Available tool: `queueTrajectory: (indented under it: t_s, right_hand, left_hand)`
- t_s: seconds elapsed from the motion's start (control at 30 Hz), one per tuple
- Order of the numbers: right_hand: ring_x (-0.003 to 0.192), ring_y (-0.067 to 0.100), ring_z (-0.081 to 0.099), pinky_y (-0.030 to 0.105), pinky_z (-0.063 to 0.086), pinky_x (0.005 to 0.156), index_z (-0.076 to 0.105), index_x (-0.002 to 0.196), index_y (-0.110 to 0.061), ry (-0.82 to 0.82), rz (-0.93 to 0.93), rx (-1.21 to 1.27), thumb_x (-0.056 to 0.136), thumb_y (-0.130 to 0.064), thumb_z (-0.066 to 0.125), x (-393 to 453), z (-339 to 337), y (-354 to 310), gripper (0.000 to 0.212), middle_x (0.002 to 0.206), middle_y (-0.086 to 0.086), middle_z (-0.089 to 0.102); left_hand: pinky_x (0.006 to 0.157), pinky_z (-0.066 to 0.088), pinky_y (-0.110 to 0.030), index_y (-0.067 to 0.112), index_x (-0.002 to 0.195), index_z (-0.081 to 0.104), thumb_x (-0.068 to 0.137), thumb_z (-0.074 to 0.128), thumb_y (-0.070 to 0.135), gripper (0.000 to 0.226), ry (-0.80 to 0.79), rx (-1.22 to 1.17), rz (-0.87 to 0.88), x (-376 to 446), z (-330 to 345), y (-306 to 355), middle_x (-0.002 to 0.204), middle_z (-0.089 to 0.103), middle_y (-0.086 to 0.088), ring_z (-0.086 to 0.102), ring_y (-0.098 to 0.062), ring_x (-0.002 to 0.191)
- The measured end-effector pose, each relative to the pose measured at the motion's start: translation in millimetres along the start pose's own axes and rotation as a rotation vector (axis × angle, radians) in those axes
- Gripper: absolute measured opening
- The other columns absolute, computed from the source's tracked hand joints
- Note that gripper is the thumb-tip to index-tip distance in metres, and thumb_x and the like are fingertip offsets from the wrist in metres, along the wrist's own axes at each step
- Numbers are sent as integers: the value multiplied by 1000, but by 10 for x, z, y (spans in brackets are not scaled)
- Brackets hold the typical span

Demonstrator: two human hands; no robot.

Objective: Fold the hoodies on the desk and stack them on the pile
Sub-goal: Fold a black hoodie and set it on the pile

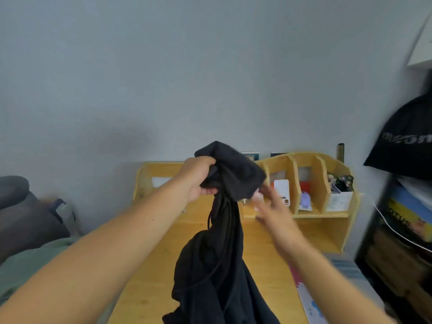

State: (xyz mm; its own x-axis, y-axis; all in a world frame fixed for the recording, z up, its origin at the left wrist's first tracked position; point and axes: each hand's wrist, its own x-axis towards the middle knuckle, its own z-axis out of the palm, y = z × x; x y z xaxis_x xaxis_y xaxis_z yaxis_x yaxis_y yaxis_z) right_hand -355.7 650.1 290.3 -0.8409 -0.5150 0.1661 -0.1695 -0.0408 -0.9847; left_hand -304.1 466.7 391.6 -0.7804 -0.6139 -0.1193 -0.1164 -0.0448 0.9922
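Observation:
A black hoodie (215,260) hangs in the air above the wooden desk (149,288), its lower part trailing out of the bottom of the view. My left hand (198,177) grips a bunched top part of it, raised in front of me. My right hand (272,205) is blurred just right of the bunch, fingertips touching the lower edge of the fabric; whether it grips the cloth cannot be told. A drawstring dangles along the hanging cloth. No pile of folded hoodies is in view.
A wooden organiser (311,183) with upright compartments holding small items stands at the desk's back right. A dark chair (21,213) and greenish cloth (28,265) are on the left. A black bag (406,139) and shelves stand on the right. A patterned sheet (308,298) lies at the desk's right edge.

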Motion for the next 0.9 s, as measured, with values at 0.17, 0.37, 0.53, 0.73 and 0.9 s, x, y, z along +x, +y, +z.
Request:
queueTrajectory:
  t_s: [0.17, 0.37, 0.53, 0.73, 0.9]
  right_hand:
    - [122, 8, 58, 31, 50, 101, 45, 139, -39, -85, 56, -133, 89, -40, 74, -166, 556, 461, 57, 127, -17, 61]
    - [91, 17, 62, 28, 47, 71, 68, 113, -23, 112, -116, -413, 105, -14, 44, 428, 31, -391, 27, 94, -5, 68]
    - [81, 17, 60, 32, 47, 68, 67, 101, -20, 280, -447, -353, 96, -1, 43, 650, -163, -1528, 31, 88, -1, 67]
    - [87, 18, 73, 35, 59, 77, 72, 104, -21, 160, -260, -29, 103, -19, 45, 767, -62, -1798, 27, 94, 0, 77]
    - [93, 23, 74, 36, 59, 80, 72, 106, -15, 17, -6, -126, 102, -8, 47, 789, -272, -1010, 27, 97, 6, 78]
  left_hand:
    - [64, 63, -43, 16, 118, 58, 102, 60, 18, 16, -25, -211, 14, -111, 60, 202, 115, 65, -13, 69, -33, 97]
    - [65, 61, -35, 17, 107, 68, 96, 68, 23, 13, 183, -286, 229, -264, -589, 804, 100, 76, -5, 73, -21, 86]
    - [79, 64, -41, 16, 98, 68, 95, 70, 28, 13, 249, -282, 484, -445, -959, 1498, 91, 76, -4, 75, -21, 80]
    - [112, 45, -40, 32, 160, 27, 96, 59, 59, 77, -318, -50, 617, -239, -757, 1418, 159, 43, 4, 48, -12, 140]
    - [111, 46, -48, 24, 152, 38, 82, 82, 47, 86, -148, 366, 106, 372, -422, -866, 147, 56, 2, 58, -18, 127]
